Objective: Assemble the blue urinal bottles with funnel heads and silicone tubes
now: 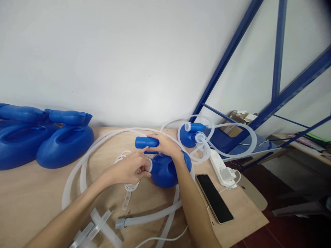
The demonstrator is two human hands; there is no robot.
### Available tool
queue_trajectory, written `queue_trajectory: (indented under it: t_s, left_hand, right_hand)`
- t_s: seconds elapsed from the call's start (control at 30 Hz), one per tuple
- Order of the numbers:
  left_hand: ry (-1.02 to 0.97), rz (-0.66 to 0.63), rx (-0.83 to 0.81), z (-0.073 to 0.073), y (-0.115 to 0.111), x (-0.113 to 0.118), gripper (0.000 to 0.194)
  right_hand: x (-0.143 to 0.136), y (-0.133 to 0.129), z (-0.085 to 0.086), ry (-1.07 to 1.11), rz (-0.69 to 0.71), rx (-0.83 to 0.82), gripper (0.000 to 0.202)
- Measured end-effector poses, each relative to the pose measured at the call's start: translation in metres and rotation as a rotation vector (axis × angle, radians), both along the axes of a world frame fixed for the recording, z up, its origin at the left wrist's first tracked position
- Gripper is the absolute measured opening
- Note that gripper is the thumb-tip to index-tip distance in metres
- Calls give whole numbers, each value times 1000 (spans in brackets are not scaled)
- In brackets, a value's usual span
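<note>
A blue plastic urinal bottle lies on the wooden table, its neck with a whitish ring facing left. My left hand is closed at that neck; its curled fingers hide the mouth, and the index finger reaches up to a blue cylindrical piece. Gripped in my right hand, this piece is held level just above the bottle. Below my left hand are white coiled rings and a strap. Clear tubing loops widely around both hands.
Blue bottles topped with blue parts stand left. Behind at right is another bottle with coiled tube. A phone and power strip lie right, near the table edge. Clear plastic pieces lie in front; a blue rack rises beyond.
</note>
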State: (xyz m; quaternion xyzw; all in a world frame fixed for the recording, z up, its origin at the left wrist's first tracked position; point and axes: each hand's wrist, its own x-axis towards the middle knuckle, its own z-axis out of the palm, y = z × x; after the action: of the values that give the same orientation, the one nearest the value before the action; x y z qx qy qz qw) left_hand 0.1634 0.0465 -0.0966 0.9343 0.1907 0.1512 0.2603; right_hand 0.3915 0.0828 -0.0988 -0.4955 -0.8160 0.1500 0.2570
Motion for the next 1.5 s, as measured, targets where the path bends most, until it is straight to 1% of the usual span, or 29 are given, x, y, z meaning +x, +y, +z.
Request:
queue_trajectory:
  t_s: [0.1,0.17,0.3,0.37,0.47,0.6,0.73,0.87,1.0,1.17,1.33,1.43,1.5]
  left_hand:
    - [-5,53,7,0,-5,0,24]
    - [13,143,-16,2,-10,3,23]
    - [37,364,-148,6,-20,11,22]
    - [31,412,-183,7,-22,15,24]
    - [41,430,-219,6,-23,18,26]
    - [53,445,-300,6,-23,18,23]
    - [31,424,-381,5,-19,13,23]
    - [-10,400,-419,0,-11,7,28]
    - [-37,379,-449,-3,-6,2,29]
    - [-48,355,-484,-4,-6,0,28]
    - [-106,394,-473,-5,-8,4,28]
    - [-125,467,-525,-8,-12,8,26]
    - [-145,521,-540,-9,-15,12,28]
  right_hand:
    - [0,0,-1,-6,-17,-1,62]
    - [0,0,-2,-21,-32,9,63]
    - [-1,0,-6,-69,-43,9,65]
    - [-2,1,-7,-80,-47,12,65]
    - [-2,0,-7,-93,-49,17,63]
    - [-1,-1,-6,-101,-62,12,62]
    - [-2,-2,-4,-98,-58,4,62]
    - [-6,-2,-2,-120,-48,-3,62]
    - [-9,-1,-5,-180,-13,10,61]
    - [-11,-2,-7,-280,3,19,60]
    - [-14,-3,-5,-360,-29,12,60]
    - [-17,-5,-5,-402,-46,19,60]
    - [-18,-5,-6,-423,-46,25,60]
